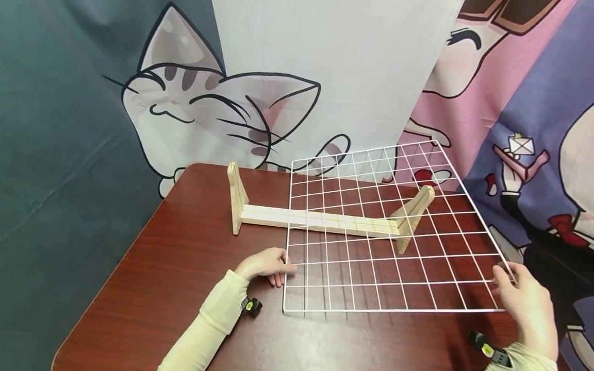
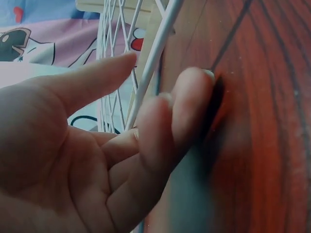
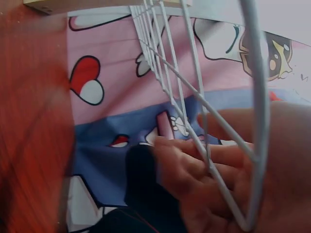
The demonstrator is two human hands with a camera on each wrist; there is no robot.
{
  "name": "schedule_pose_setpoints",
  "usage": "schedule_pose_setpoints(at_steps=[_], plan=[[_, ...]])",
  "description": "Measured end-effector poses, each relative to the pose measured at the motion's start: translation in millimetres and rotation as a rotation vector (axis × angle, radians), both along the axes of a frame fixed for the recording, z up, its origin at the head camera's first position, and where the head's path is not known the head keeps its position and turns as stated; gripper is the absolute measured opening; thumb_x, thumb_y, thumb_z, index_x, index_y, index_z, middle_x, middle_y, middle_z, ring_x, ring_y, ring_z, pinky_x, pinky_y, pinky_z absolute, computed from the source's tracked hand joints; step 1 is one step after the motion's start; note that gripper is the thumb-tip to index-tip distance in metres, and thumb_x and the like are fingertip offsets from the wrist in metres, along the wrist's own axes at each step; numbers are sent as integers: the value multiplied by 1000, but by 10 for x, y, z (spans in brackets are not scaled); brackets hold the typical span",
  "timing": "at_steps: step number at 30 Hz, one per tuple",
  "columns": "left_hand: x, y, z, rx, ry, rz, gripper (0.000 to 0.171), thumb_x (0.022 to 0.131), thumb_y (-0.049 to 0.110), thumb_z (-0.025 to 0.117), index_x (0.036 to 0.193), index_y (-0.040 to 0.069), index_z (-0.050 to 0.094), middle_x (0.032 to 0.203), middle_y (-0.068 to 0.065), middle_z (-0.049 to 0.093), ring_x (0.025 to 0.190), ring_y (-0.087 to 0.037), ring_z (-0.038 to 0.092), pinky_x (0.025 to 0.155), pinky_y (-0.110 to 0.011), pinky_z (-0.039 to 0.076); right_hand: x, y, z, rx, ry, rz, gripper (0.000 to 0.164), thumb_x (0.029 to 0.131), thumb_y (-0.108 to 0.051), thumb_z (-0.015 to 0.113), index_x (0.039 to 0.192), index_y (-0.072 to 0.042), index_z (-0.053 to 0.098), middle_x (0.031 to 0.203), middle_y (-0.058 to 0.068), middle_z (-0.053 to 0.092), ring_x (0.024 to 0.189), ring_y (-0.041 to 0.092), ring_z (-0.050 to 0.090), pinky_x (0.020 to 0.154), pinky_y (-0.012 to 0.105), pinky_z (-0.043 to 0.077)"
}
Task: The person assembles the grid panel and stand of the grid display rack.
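Note:
A white wire grid panel (image 1: 352,270) is held above the table, its far part over a pale wooden stand. At its left edge is my left hand (image 1: 266,265), thumb above the rim and fingers below. In the left wrist view the rim (image 2: 151,73) passes between the thumb and curled fingers of my left hand (image 2: 97,145). My right hand (image 1: 526,296) grips the panel's right edge close to the near corner. The right wrist view shows the fingers of my right hand (image 3: 194,170) curled around the wires (image 3: 228,128), the fingertips partly blurred.
The wooden stand (image 1: 320,220) has a long crossbar between two upright end pieces, the left one (image 1: 236,198) outside the panel and the right one (image 1: 414,216) seen through it. A reddish-brown table (image 1: 176,288) lies beneath. Printed cloth (image 1: 334,46) hangs behind and beside it.

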State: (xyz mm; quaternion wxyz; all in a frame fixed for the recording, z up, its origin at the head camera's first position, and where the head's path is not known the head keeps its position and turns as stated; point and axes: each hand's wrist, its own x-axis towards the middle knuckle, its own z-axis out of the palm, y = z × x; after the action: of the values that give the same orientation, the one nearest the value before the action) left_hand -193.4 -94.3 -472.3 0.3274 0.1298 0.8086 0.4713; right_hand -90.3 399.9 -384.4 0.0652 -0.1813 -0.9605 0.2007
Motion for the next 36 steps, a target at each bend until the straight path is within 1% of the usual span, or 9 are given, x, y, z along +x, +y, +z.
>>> schedule_pose_setpoints(at_steps=[4, 7, 12, 15, 23, 27, 34, 35, 36], plan=[[24, 1, -22, 50, -7, 0, 12, 92, 6, 60, 87, 1, 50, 58, -8, 63, 43, -8, 57, 46, -27, 53, -34, -46, 2, -16, -24, -107, 52, 101, -36, 36, 131, 4, 45, 125, 41, 48, 106, 62, 46, 76, 61, 40], [36, 8, -25, 76, -4, 8, 9, 92, 1, 58, 89, -1, 50, 62, -10, 65, 45, -9, 58, 48, -27, 54, -46, -78, -14, -15, -30, -163, 52, 100, -39, 34, 130, 2, 47, 129, 40, 46, 108, 62, 45, 75, 62, 40], [46, 14, -28, 104, -7, 37, 7, 93, -1, 55, 91, -2, 49, 68, -14, 67, 47, -9, 58, 50, -27, 55, -63, -120, -62, -4, 32, -243, 49, 100, -39, 36, 125, -1, 53, 126, 37, 51, 105, 60, 48, 69, 60, 39], [59, 15, -37, 116, -17, 48, 6, 94, -1, 53, 93, -2, 48, 70, -14, 66, 48, -9, 58, 51, -28, 56, -71, -132, -81, 8, 82, -272, 46, 100, -38, 36, 122, -2, 57, 123, 35, 54, 104, 60, 50, 65, 59, 38], [112, 1, -54, 189, -52, 50, 6, 98, 2, 47, 95, -1, 43, 75, -15, 65, 50, -12, 59, 52, -33, 57, -54, -124, -129, 7, 157, -306, 44, 100, -36, 38, 120, -4, 60, 122, 32, 57, 105, 61, 49, 68, 61, 36], [127, 7, -61, 205, -54, 56, 5, 98, 1, 44, 97, -2, 42, 77, -18, 66, 50, -12, 59, 52, -33, 57, -33, -138, -170, 9, 235, -316, 43, 99, -35, 40, 117, -3, 63, 117, 32, 59, 102, 62, 49, 68, 62, 35], [139, 22, -74, 215, -40, 96, 6, 96, -4, 40, 102, -5, 38, 80, -23, 66, 52, -12, 57, 51, -32, 57, -38, -194, -250, 14, 398, -320, 39, 98, -32, 46, 111, -1, 67, 106, 31, 64, 98, 61, 51, 68, 62, 33], [138, 21, -66, 220, -36, 100, 6, 96, -4, 40, 102, -6, 38, 80, -24, 66, 53, -13, 58, 51, -33, 57, -42, -199, -253, 8, 427, -322, 38, 97, -32, 47, 110, -2, 68, 106, 25, 67, 98, 60, 52, 68, 61, 33], [136, 19, -54, 227, -35, 104, 7, 96, -5, 39, 102, -6, 37, 81, -24, 66, 54, -14, 58, 51, -34, 57, -51, -202, -255, 0, 461, -321, 38, 97, -31, 49, 109, -2, 68, 103, 7, 73, 97, 59, 52, 69, 61, 32]])
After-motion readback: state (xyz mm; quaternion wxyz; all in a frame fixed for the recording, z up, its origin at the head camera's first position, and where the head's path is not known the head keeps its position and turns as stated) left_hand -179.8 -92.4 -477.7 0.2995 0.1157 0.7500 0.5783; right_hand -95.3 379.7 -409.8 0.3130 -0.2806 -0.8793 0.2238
